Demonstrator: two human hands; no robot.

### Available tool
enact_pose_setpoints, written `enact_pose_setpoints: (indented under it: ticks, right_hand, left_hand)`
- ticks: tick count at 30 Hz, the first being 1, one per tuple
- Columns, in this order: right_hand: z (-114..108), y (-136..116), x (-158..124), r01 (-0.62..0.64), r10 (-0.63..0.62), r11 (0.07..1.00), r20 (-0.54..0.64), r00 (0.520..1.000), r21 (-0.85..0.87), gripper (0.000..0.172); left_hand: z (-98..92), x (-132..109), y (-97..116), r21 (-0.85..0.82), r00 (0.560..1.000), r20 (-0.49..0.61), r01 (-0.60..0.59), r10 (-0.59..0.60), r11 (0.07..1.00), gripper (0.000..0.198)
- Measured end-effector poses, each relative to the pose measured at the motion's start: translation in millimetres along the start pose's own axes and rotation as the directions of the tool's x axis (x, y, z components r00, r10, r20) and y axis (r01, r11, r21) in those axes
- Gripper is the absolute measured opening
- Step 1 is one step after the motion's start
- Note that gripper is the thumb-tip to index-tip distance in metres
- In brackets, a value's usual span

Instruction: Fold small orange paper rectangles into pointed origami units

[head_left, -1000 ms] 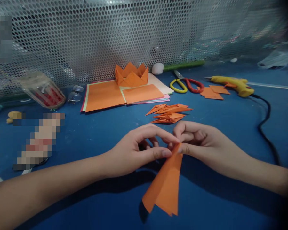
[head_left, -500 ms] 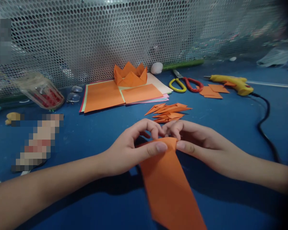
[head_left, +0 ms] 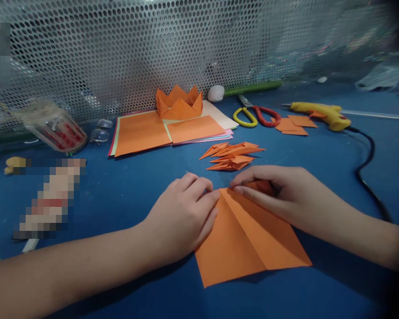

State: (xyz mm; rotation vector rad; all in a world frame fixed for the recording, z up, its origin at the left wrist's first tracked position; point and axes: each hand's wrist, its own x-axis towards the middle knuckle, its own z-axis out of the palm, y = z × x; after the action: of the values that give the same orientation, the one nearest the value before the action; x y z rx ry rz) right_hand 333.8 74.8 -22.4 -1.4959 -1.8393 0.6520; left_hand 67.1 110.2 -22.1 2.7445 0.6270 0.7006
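A sheet of orange paper (head_left: 239, 239) lies unfolded in front of me, with a crease running down its middle. My left hand (head_left: 186, 215), fingers curled and closed, grips its upper left edge; the thumb is hidden. At the top edge, just right of the crease, my right hand (head_left: 275, 190) pinches the sheet between thumb and forefinger. Just beyond my hands lie several folded, pointed orange paper pieces (head_left: 232, 155).
Behind are an orange paper crown (head_left: 179, 104) on stacked coloured paper (head_left: 139, 133), scissors (head_left: 246, 117), small orange squares (head_left: 292, 128) and a yellow glue gun (head_left: 319, 113) with a black cord. At left are a clear jar (head_left: 56, 128) and glasses (head_left: 100, 135). A perforated metal panel (head_left: 119, 53) stands behind.
The orange paper has gone from folded over to opened out, showing its crease. My left hand has turned over with its back up, and the two hands have moved slightly apart.
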Motion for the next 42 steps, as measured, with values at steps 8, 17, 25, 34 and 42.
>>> enact_pose_setpoints:
  ticks: [8,17,25,34,42]
  right_hand:
    - [-8,-19,-12,0.014,0.004,0.992,0.143,0.990,-0.127,0.034]
    - [-9,-16,-11,0.052,-0.031,0.990,0.151,0.988,-0.135,0.036]
    - [-9,-14,-16,0.024,-0.004,0.992,0.158,0.987,-0.127,0.033]
    - [-12,-13,-15,0.031,-0.017,0.994,0.132,0.991,-0.107,0.030]
    - [-13,-13,-15,0.052,-0.034,0.993,0.159,0.987,-0.109,0.031]
  left_hand:
    - [2.1,0,1,0.225,0.994,0.078,-0.086,0.070,0.970,0.040]
    - [-3.7,5,3,0.321,0.978,0.169,-0.172,0.122,0.931,0.043]
    - [-3.9,5,8,0.374,0.970,0.223,-0.172,0.091,0.911,0.042]
    - [-2.4,6,9,0.383,0.970,0.207,-0.201,0.128,0.902,0.037]
    - [4.0,4,5,0.301,0.970,0.176,-0.216,0.169,0.929,0.030]
